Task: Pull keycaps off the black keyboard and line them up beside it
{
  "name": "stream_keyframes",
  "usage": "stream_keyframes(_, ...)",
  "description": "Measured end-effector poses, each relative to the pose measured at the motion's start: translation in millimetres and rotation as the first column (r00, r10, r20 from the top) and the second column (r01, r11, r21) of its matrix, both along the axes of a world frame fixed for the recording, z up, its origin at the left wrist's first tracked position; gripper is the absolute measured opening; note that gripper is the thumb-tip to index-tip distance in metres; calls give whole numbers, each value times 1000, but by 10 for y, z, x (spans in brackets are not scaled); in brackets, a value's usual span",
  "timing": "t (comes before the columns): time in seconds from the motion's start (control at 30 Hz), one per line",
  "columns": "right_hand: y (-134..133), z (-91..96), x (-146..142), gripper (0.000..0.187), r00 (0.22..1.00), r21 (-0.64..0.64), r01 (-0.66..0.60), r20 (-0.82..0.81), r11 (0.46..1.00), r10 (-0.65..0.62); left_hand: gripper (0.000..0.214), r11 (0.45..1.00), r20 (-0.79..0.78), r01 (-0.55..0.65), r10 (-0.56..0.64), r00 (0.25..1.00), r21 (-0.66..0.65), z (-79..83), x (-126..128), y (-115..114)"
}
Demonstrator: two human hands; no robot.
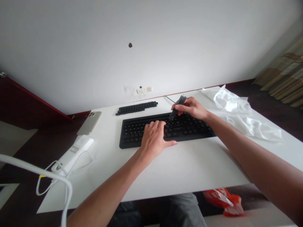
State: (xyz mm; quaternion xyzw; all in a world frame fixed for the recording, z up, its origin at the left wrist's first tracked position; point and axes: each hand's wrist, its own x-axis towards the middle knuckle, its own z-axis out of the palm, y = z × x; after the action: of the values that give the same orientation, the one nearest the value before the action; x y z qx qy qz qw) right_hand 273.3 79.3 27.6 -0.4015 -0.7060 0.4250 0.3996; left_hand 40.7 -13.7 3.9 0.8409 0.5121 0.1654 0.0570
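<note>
A black keyboard [189,129] lies across the middle of the white table [180,167]. My left hand [155,137] rests palm down on its keys, fingers curled forward and pressing, thumb stretched along the front edge. My right hand [192,107] hovers over the keyboard's upper right part, pinching a slim dark tool [177,107]. The tool slants down and left, its thin tip touching the keys just beyond my left fingers.
A narrow black strip of keys [136,108] lies behind the keyboard. A phone [89,123] lies face down at the left, with a white power strip [72,154] and cable near it. Crumpled clear plastic [239,113] covers the right side. An orange bag [223,200] lies on the floor.
</note>
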Motion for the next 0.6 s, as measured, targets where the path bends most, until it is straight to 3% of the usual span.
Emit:
stream_keyframes(0.13, -76, 29, -79, 43, 999, 22, -18, 30, 1000, 17, 74, 1000, 6, 2, -2, 1000, -4, -3, -1, 6)
stream_keyframes(0.33, -172, 95, -139, 39, 963, -27, -182, 197, 983, 184, 71, 1000, 22, -2, 2, 1000, -6, -6, 0, 22)
stream_keyframes(0.6, -325, 247, -261, 19, 826, 29, -240, 531, 970, 188, 70, 999, 1, -33, 33, 999, -15, 11, 19, 15)
